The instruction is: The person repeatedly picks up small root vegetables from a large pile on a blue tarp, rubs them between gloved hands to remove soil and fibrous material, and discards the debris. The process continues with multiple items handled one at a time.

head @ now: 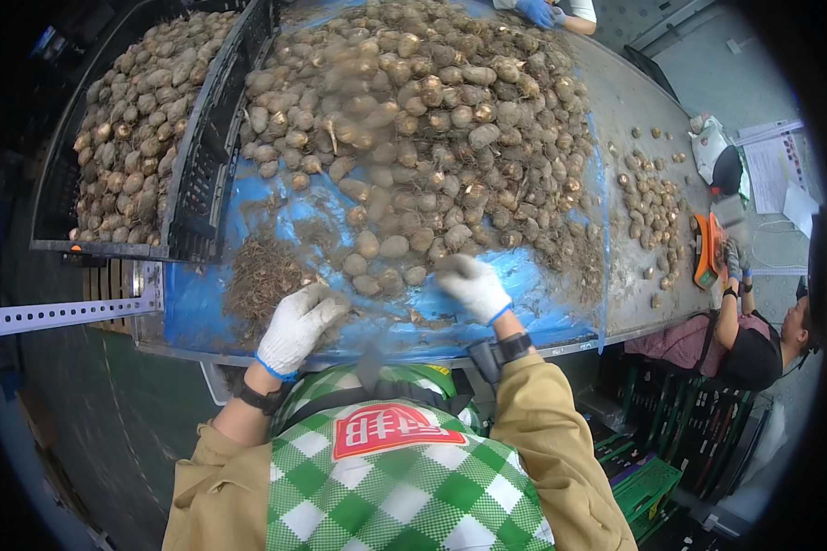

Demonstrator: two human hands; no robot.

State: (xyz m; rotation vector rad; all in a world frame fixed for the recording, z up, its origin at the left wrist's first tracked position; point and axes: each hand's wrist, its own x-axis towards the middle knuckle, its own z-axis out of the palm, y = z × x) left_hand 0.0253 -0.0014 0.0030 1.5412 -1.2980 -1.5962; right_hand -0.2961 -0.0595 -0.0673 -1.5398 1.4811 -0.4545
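Observation:
A large heap of small brown taro corms (455, 124) covers the blue plastic sheet (524, 275) on the table before me. My left hand (304, 325), in a white knit glove with a blue cuff, is low over the sheet, beside a pile of loose root fibres (258, 282). Its fingers point down and are partly curled; whatever may be under them is hidden. Gloved the same way, my right hand (474, 286) is at the heap's near edge with bent, slightly blurred fingers. I cannot tell whether it holds a corm. Several loose corms (379, 265) lie between the hands.
A black plastic crate (203, 138) full of corms stands at the left. On the bare metal tabletop (634, 275) at right lie scattered corms (655, 206). A co-worker (744, 344) there reaches toward an orange scale (706, 251). Another person's blue-gloved hand (539, 12) shows at the far edge.

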